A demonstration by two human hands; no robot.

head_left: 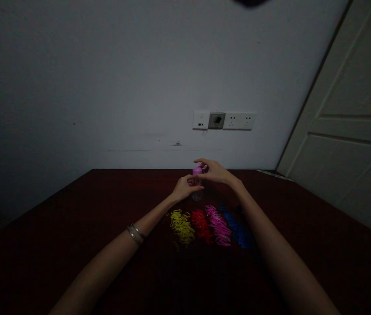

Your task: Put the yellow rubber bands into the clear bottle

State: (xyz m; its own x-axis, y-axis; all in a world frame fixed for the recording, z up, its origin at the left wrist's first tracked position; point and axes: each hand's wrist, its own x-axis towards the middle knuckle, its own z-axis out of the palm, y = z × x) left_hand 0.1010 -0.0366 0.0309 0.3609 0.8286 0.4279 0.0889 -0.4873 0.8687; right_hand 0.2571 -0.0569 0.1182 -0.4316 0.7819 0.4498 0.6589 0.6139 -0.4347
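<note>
A small clear bottle (197, 195) with a pink cap (197, 170) stands upright toward the back of the dark red table. My left hand (184, 188) wraps round the bottle's body, thumb across the front. At the top, my right hand (217, 172) curls its fingers and thumb about the pink cap, with the index finger arched above it. Closer to me lie piles of small bands in yellow (182, 226), red (201, 226), pink (218, 225) and blue (237, 229). Dim light blurs the bottle's contents.
The dark red table (106, 192) meets a pale wall (123, 87) at the back. Power sockets (239, 121) are set in the wall. A white panelled door (352, 118) stands on the right. A thin flat strip (274, 174) lies by the table's back right edge.
</note>
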